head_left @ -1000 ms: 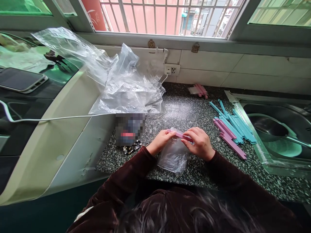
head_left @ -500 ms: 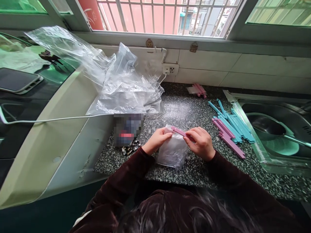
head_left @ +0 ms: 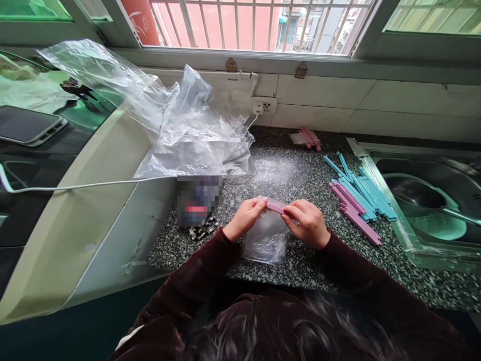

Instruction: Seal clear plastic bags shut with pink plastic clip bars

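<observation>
- The pink clip (head_left: 276, 207) lies directly between the left hand (head_left: 246, 217) and right hand (head_left: 307, 222), neither clearly nearer; its long axis runs left-right, right end slightly nearer the person.
- Both hands pinch it, over the small clear bag (head_left: 266, 239).
- One held clip, one small bag; right, overlapping blue clips (head_left: 370, 193) and pink clips (head_left: 359, 224), uncountable.

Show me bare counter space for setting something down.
Bare counter lies beyond the left hand and right hand, between crumpled plastic and blue strips; a smaller patch lies between the right sleeve and sink. Crowded: beside the sink, where pink strips join the blue, and around the clear bag.
</observation>
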Action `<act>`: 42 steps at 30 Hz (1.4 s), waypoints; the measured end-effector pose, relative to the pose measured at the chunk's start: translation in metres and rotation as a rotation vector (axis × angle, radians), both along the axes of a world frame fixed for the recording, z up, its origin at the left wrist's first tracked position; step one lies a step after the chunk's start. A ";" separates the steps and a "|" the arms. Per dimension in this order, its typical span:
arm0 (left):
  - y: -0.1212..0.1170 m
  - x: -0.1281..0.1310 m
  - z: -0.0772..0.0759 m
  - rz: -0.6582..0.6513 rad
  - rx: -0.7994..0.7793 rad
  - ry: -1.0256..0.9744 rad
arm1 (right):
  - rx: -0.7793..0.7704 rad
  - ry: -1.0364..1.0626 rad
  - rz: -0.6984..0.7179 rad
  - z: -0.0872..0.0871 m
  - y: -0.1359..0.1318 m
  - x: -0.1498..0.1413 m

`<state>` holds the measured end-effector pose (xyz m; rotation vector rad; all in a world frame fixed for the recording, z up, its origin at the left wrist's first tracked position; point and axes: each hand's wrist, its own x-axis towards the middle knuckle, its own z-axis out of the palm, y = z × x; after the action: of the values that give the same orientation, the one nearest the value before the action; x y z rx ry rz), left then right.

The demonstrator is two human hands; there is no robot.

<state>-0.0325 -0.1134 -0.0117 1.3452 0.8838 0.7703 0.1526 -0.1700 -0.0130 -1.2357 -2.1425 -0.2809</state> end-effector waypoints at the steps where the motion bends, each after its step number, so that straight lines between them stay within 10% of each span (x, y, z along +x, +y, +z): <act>1: 0.000 0.001 0.000 0.011 0.005 0.002 | -0.005 0.020 0.006 0.000 0.000 0.000; 42: -0.004 0.008 -0.011 0.051 -0.096 -0.161 | 0.038 0.173 0.044 -0.007 0.003 0.002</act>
<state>-0.0246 -0.1170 -0.0224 1.1633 0.8195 0.8524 0.1547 -0.1670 -0.0199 -1.1465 -2.0044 -0.1878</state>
